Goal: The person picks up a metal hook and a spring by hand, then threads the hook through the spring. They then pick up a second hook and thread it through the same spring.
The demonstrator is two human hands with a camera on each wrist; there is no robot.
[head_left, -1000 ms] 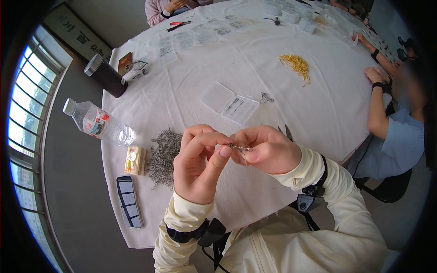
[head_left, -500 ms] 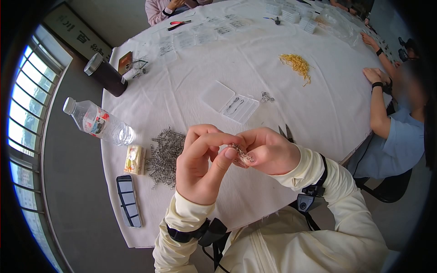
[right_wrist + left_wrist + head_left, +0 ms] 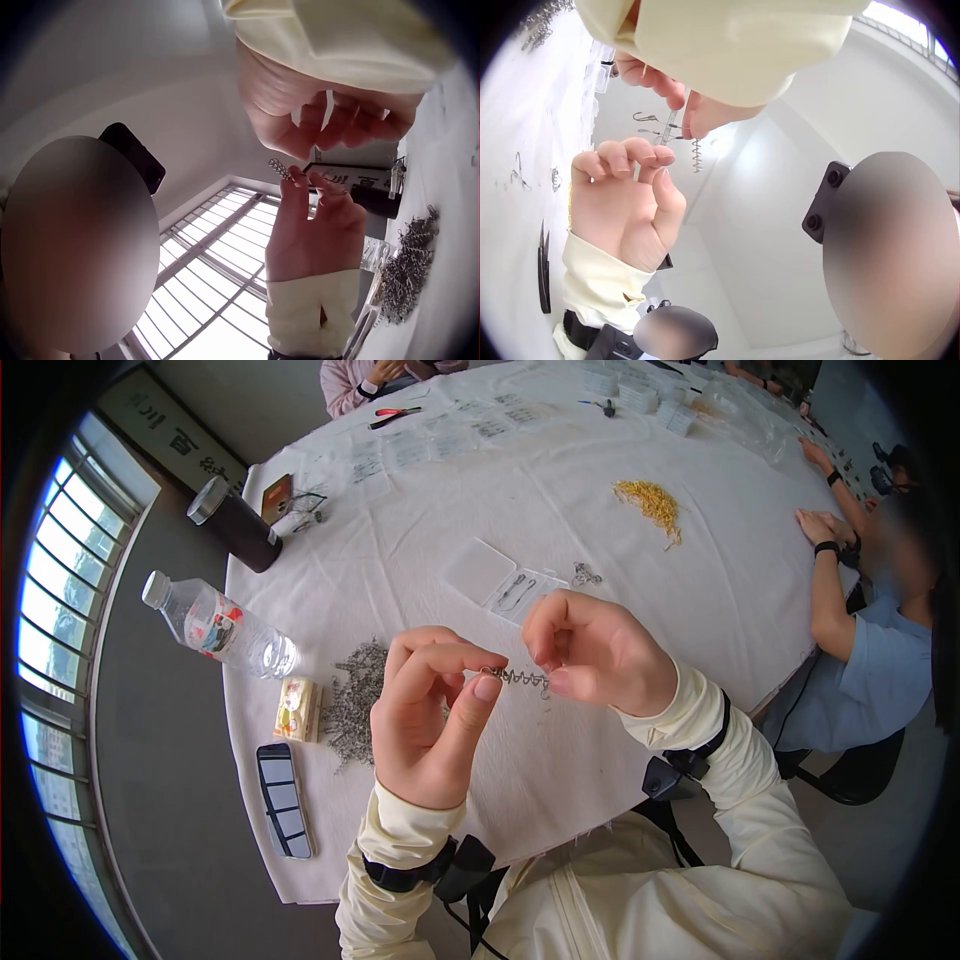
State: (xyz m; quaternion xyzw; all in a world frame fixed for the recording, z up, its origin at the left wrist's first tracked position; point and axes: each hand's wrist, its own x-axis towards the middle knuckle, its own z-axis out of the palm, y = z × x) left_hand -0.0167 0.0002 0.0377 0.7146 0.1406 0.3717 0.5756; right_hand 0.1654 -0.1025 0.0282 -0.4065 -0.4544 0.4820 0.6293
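A small coiled metal wire (image 3: 520,678) is pinched between the thumb and index finger of my left hand (image 3: 425,725). In the left wrist view the spiral coil (image 3: 697,156) hangs at those fingertips, with thin wire hooks (image 3: 649,118) sticking out beside it. My right hand (image 3: 605,660) is bent beside the coil's far end, its thumb and fingers apart; the left wrist view shows this right hand (image 3: 622,199) with nothing between the fingertips. In the right wrist view the coil (image 3: 279,169) stands out from the left hand's fingertips.
A pile of wire pieces (image 3: 350,705) lies left of my hands, near a tissue pack (image 3: 297,710), a phone (image 3: 285,800) and a bottle (image 3: 220,628). Beyond are an opened clear case (image 3: 480,570), scissors (image 3: 544,270) and gold pieces (image 3: 655,505). Other people sit around the table.
My hands were together on the wire; the right hand has let go and moved up and right. The left hand still pinches the wire, now more exposed and stretched out to the right.
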